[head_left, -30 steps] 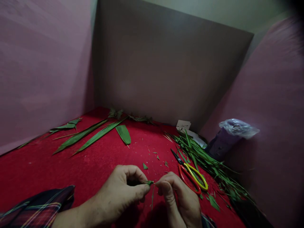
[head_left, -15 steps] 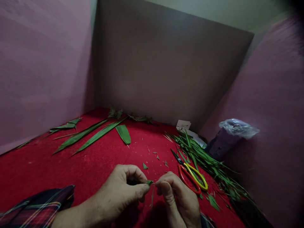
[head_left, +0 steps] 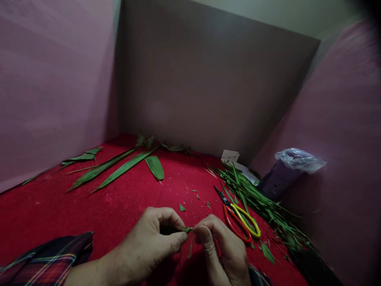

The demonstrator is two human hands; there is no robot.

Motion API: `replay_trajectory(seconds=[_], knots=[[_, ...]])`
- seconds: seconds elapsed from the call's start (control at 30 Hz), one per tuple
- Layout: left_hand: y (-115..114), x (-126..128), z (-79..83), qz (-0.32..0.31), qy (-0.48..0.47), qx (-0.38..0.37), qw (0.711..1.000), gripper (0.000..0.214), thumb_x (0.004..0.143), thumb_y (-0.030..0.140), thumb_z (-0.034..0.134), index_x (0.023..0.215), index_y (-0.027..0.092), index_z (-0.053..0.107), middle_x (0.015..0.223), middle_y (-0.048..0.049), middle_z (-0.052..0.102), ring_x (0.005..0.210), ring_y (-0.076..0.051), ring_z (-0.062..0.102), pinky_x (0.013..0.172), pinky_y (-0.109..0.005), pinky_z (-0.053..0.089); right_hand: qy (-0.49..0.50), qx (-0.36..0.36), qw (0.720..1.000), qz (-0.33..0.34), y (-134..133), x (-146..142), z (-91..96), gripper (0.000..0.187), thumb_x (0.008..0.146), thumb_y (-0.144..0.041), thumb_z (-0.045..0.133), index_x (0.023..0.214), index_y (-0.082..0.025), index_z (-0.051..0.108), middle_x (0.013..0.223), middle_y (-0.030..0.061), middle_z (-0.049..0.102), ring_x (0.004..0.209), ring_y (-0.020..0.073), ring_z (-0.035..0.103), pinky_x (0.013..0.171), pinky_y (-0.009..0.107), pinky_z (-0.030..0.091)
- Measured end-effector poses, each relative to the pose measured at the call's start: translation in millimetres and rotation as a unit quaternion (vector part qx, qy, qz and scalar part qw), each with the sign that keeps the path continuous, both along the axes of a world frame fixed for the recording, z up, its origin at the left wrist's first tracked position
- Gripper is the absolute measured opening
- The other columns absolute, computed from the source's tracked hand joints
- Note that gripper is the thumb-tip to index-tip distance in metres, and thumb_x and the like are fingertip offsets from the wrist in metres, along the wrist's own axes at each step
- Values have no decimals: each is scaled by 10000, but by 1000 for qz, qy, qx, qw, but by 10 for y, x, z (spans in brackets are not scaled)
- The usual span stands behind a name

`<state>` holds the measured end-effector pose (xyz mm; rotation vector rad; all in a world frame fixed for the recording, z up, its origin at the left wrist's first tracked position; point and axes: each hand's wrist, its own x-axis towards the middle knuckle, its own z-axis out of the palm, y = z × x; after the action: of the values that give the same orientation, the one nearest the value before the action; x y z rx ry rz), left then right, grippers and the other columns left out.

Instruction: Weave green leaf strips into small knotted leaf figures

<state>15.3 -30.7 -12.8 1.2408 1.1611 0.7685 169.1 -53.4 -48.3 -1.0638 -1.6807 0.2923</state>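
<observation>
Low in the middle of the head view, my left hand pinches a small green leaf piece between thumb and forefinger. Only its tip pokes out; the rest is hidden in the fingers. My right hand is closed in a pinch just to the right, its fingertips at the leaf's end. Whatever those fingertips hold is too small to make out. A thin green strip shows below, between the hands. Beyond my right hand lie scissors with one red and one yellow handle, blades pointing away.
Red cloth covers the surface. Long leaves lie at the back left, beside a wide cut leaf. A leaf pile runs along the right, near a purple plastic-covered container and a white card. Scraps lie ahead.
My right hand has shifted slightly left, bringing its fingertips up to the leaf piece. The left hand has barely moved and keeps its pinch.
</observation>
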Motion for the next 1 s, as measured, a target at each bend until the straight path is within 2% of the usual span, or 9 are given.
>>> replay_trajectory(seconds=[0.3,0.47,0.53,0.6,0.63,0.7,0.83,0.9,1.0], knots=[[11,-14,-17,-9,-12,-13,1000,98,647,233,626,630,169,553,428,86,493,391,-87,449,403,-203,329,15,-40,999,11,-17,-21,20,217,918,-289,453,768,-201,584,640,-15,549,582,128,541,549,226,374],[21,3,12,-5,-3,-2,1000,107,640,237,621,607,174,540,421,90,470,393,-90,423,407,-210,320,35,-28,999,-1,-6,-20,0,195,914,-289,464,805,-203,601,640,-20,586,565,120,566,547,213,393],[17,-2,3,-1,20,33,999,91,663,232,614,622,168,564,452,83,476,427,-94,426,422,-210,322,34,-9,999,-5,5,-11,-16,181,911,-265,471,800,-201,599,627,-23,576,558,116,566,550,211,398],[11,-26,-27,-1,56,116,992,81,704,222,603,650,161,605,509,61,511,480,-105,458,457,-214,344,33,18,999,1,17,-6,-25,166,910,-244,475,806,-203,598,632,-23,573,568,115,567,556,212,403],[8,-44,-45,-8,78,173,982,84,728,213,594,669,162,625,540,47,535,506,-113,482,477,-220,361,33,34,999,9,23,-5,-27,162,910,-239,475,813,-205,600,645,-19,581,577,117,571,557,216,407],[2,-85,-77,-15,125,313,941,89,754,176,585,697,159,651,608,8,591,565,-137,545,526,-238,404,35,69,997,23,34,-2,-29,152,912,-237,475,844,-212,609,673,-7,609,591,126,581,561,226,423],[-18,-146,-56,-13,151,563,812,103,786,94,545,753,129,636,603,-49,617,567,-158,564,523,-254,422,34,139,989,31,59,21,-49,141,914,-246,495,946,-228,631,703,14,659,608,145,602,576,253,468],[-30,-157,-4,-13,148,621,769,135,782,50,527,721,141,605,544,-38,603,514,-144,522,503,-253,411,33,157,986,32,66,33,-60,140,911,-249,507,960,-226,636,695,21,668,597,148,602,562,257,476],[-34,-180,63,-48,163,641,749,184,784,24,509,699,167,588,517,-30,618,481,-134,495,507,-253,422,34,170,984,32,60,31,-56,121,900,-230,525,931,-219,641,643,15,655,549,140,589,530,243,467]])
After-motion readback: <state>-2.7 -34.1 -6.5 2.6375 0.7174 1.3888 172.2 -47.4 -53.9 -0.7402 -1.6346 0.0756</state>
